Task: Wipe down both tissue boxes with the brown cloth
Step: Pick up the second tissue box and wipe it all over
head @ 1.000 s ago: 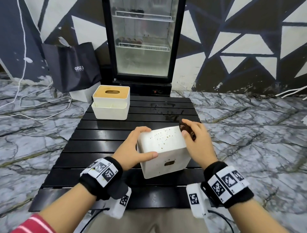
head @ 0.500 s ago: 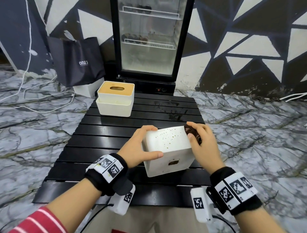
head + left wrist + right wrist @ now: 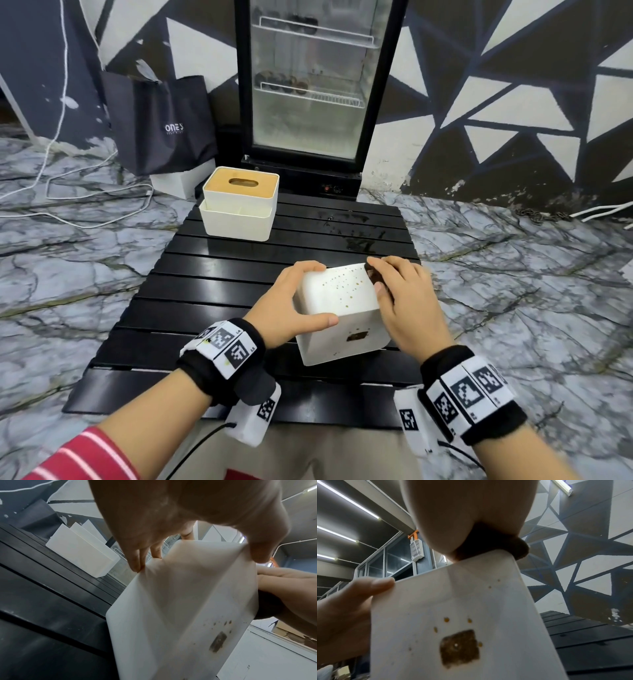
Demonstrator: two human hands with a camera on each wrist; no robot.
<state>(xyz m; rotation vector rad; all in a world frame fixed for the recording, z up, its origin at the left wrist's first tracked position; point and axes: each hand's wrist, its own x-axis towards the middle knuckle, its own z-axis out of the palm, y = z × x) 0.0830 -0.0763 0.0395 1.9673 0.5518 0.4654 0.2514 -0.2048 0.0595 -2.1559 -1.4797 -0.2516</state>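
A white tissue box (image 3: 337, 310) speckled with brown spots lies on its side near the front of the black slatted table (image 3: 212, 284). My left hand (image 3: 294, 301) grips its left side, thumb on the near edge, fingers over the far corner. My right hand (image 3: 397, 298) presses the bunched brown cloth (image 3: 374, 275) against the box's right side. In the right wrist view the cloth (image 3: 489, 540) bulges under the palm at the top edge of the box (image 3: 462, 615). A second tissue box (image 3: 239, 204) with a wooden lid stands at the table's far left, also visible as the second box (image 3: 82, 550).
A wet patch (image 3: 356, 236) glistens on the table's far right. Behind the table stands a glass-door fridge (image 3: 315, 89). A black shopping bag (image 3: 157, 120) sits on a white box on the marble floor, with white cables (image 3: 78, 192) at left.
My right hand with the cloth has slid slightly toward the box's far right corner. The left hand keeps the same grip. The head view has shifted a little.
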